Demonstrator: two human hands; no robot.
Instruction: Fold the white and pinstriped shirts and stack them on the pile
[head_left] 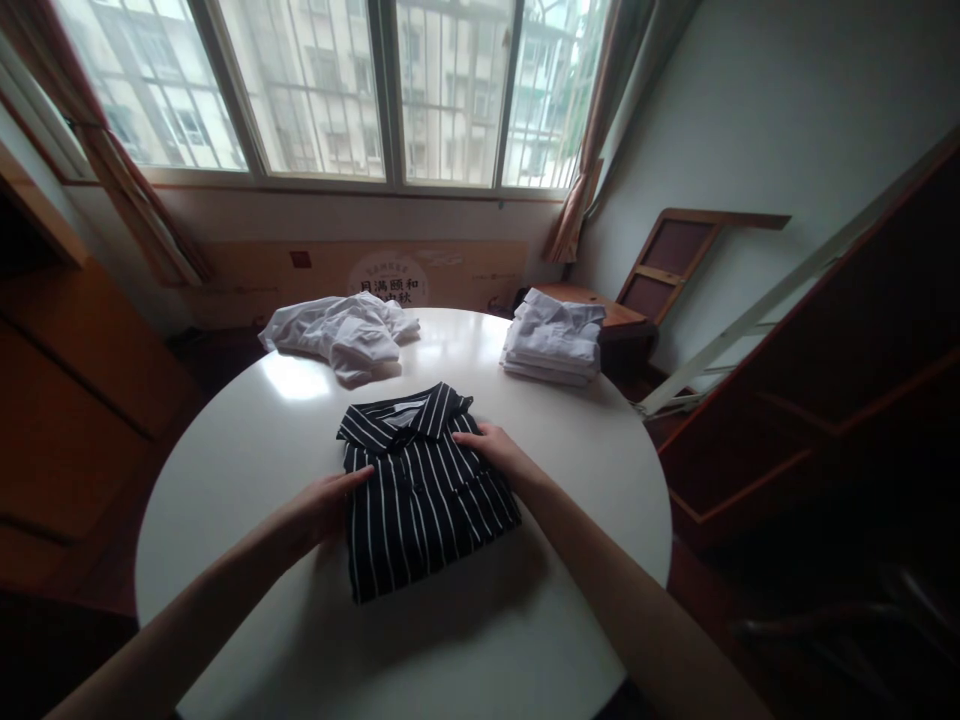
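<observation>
Daylit by a barred window (375, 90), the round white bench (247, 470) carries a folded striped shirt (424, 495) at its middle, pressed flat at both edges by the left hand (326, 505) and right hand (499, 450), fingers extended, nothing gripped, so the fold is kept.

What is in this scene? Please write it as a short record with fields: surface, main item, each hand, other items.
surface: round white table
main item: folded striped shirt, dark with white stripes, collar toward the window
left hand: left hand flat, fingertips on the shirt's left edge
right hand: right hand flat on the shirt's upper right part
other items: loose white garment at the far left of the table; stack of folded white clothes at the far right
background: window with curtains
</observation>
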